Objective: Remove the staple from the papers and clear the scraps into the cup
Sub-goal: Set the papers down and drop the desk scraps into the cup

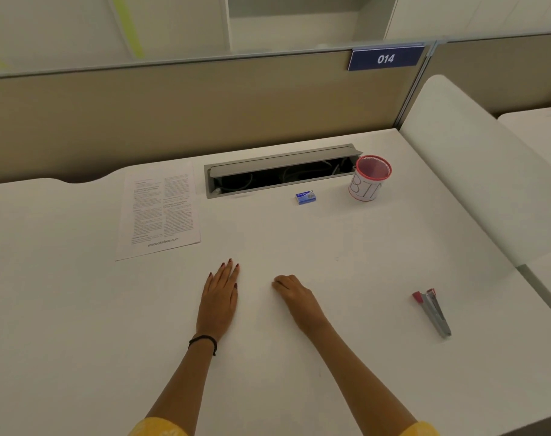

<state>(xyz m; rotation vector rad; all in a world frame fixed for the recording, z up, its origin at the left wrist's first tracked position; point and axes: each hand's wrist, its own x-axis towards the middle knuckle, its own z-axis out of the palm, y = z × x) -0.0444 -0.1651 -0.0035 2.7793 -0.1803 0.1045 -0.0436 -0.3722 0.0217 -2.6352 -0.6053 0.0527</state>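
Observation:
The printed papers (161, 212) lie flat at the back left of the white desk (299, 357); I cannot make out the staple. A red mesh cup (370, 178) with a paper label reading "BIN" stands upright at the back right. A grey and red stapler (433, 311) lies on the desk to the right. My left hand (219, 297) rests flat, palm down, fingers spread slightly, just below the papers' lower right corner. My right hand (294, 295) rests beside it with its fingers curled under; nothing shows in it.
A small blue staple box (305, 197) sits between the papers and the cup. Behind it an open cable tray (280, 171) is sunk into the desk. A beige partition (205, 108) closes the back; a white divider (475, 171) bounds the right side.

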